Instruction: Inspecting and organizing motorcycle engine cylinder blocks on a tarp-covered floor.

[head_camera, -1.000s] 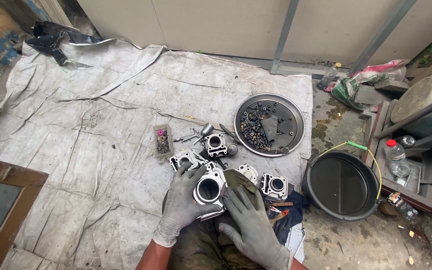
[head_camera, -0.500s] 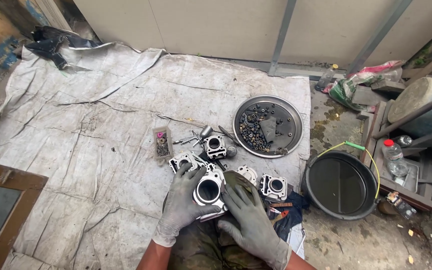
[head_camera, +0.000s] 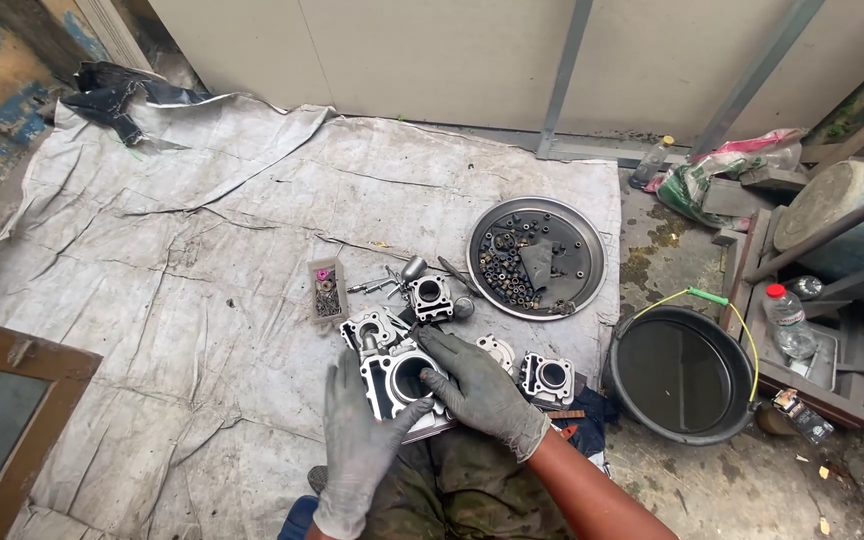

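Grey-gloved left hand [head_camera: 357, 440] and right hand [head_camera: 477, 390] clasp a finned, cast-aluminium engine cylinder block [head_camera: 400, 378]. It sits over creased grey tarpaulin [head_camera: 182, 260].

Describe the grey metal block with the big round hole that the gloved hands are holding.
The grey metal cylinder block is cast, dull and grimy, with one wide round bore facing up. It sits low over the person's lap at the edge of the grey tarp. The left hand grips its near-left side; the right hand lies on its right, a fingertip at the bore's rim.
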